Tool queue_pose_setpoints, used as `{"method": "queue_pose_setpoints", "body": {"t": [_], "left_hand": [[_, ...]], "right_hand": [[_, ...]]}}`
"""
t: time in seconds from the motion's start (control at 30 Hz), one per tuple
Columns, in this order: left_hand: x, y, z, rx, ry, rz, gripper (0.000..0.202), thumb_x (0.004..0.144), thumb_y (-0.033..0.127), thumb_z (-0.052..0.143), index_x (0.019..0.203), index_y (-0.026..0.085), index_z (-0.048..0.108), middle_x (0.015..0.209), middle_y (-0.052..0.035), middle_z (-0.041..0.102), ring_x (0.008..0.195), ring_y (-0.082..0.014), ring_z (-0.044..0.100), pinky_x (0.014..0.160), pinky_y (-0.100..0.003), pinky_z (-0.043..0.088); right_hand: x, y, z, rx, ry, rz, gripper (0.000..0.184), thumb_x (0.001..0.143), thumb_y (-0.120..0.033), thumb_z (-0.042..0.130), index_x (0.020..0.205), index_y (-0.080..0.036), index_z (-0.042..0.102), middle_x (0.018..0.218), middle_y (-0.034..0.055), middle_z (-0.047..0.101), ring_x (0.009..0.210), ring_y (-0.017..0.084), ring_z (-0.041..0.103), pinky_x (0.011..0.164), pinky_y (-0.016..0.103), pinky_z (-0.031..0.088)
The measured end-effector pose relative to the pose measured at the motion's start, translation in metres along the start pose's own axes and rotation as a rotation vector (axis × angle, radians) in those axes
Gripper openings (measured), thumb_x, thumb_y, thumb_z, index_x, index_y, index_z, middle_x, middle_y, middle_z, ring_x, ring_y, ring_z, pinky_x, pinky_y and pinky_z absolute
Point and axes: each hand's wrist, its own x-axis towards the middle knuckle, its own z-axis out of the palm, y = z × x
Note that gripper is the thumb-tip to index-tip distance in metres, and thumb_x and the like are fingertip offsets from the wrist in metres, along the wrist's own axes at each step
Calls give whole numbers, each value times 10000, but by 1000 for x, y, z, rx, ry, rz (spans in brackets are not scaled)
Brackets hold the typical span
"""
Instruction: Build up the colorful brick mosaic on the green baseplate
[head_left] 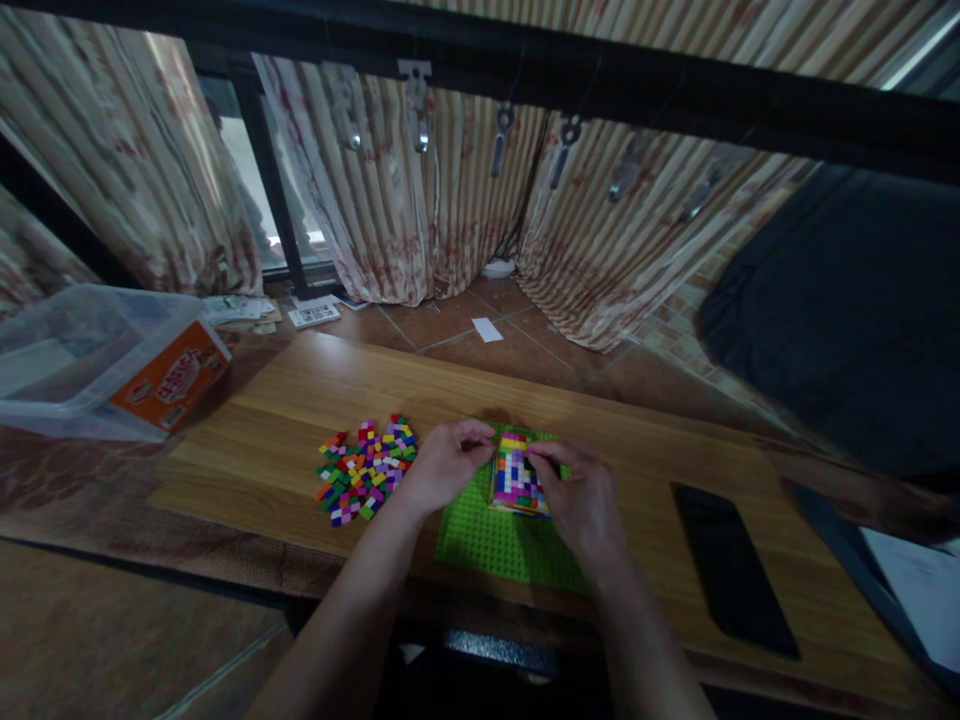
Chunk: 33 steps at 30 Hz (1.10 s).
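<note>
A green studded baseplate [491, 550] lies on the wooden table in front of me. On it stands a rectangular block of small multicoloured toy bricks [514, 478], with a yellow and red row at its far end. My left hand [448, 465] hovers by the block's far left corner, fingers loosely curved, thumb apart from them, nothing visible between. At the block's right side, my right hand [583, 495] has thumb and forefinger brought together over the bricks. Whatever is in that pinch is too small to make out. A pile of loose bricks [367, 470] lies left of the baseplate.
A clear plastic box [90, 400] with an orange label stands at the left. To the right on the table [645, 450] lies a black phone-like slab [735, 570]. Farther right is a white sheet [915, 590] on a dark surface. Striped curtains [390, 200] hang behind.
</note>
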Motion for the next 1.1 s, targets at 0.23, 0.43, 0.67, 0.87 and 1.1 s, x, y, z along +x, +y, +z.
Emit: {"method": "queue_pose_setpoints", "body": {"t": [0.23,0.43,0.67,0.87,1.1], "left_hand": [[-1,0,0,43,3,13,187,730,135,644,904,157,710,823,-38,720,776,-159,647,791,-301,513],[-1,0,0,35,-4,48,167,745,126,631,889,159,709,841,-46,734,819,-170,667,844,-327,523],[0,-1,-1,65,35,50,171,745,121,631,886,164,717,838,-50,741,845,-186,680,866,-337,524],[-1,4,-1,62,56,84,178,764,143,633,926,151,705,871,-57,733,843,-177,676,858,-327,518],[-5,13,2,102,63,158,175,778,136,626,939,154,693,845,-32,702,814,-152,659,830,-293,517]], "right_hand": [[-1,0,2,-10,-17,17,181,868,-278,572,841,-234,746,873,49,726,826,216,646,784,367,489],[-1,0,3,21,9,35,182,860,-297,576,823,-232,741,844,45,732,805,212,650,774,365,487],[0,-3,2,33,25,86,157,837,-290,604,760,-231,727,788,28,719,753,197,640,736,338,470],[1,-1,5,56,19,92,160,831,-269,600,741,-227,726,789,30,716,765,198,642,748,339,465],[1,0,7,49,31,103,182,826,-274,592,724,-229,736,785,38,723,750,199,645,735,339,468]]}}
